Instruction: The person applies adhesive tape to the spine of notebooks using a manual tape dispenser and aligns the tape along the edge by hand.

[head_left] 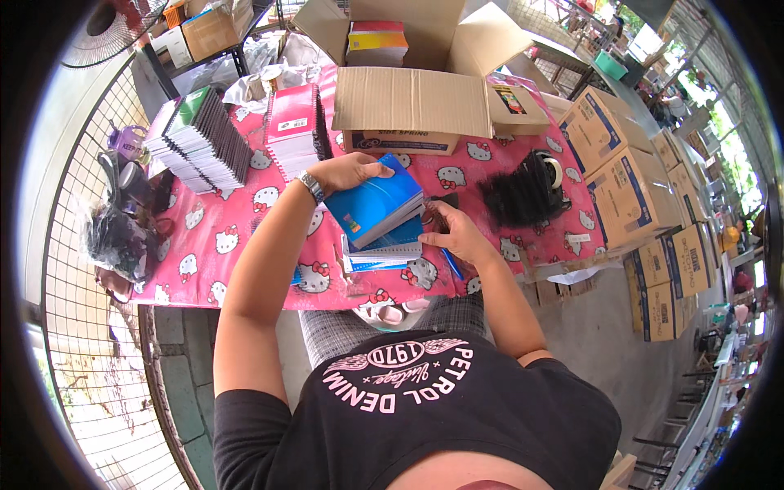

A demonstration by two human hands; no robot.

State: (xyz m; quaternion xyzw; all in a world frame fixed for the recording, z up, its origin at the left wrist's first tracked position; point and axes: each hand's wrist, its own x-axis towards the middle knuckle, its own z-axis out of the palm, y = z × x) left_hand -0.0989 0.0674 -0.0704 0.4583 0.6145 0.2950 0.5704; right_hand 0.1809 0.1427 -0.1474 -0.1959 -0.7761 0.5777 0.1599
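My left hand (349, 173) is closed on the upper left edge of a stack of blue-covered notebooks (371, 200), thumb across the cover. This stack sits tilted over a second pile of punched notebooks (380, 258) with blue covers. My right hand (459, 235) is at that lower pile's right edge, thumb and fingers bent around it; part of its grip is hidden. A blue pen (452, 265) lies just below my right hand. Right of it are a heap of black binding coils (514, 196) and a tape dispenser (555, 173).
Spiral notebook stacks (204, 143) and pink-covered notebooks (292, 122) stand at the left on the pink patterned tablecloth (220, 265). An open cardboard box (408, 102) with notebooks inside is at the back. Closed cartons (629, 196) are piled at the right. A fan (106, 28) stands far left.
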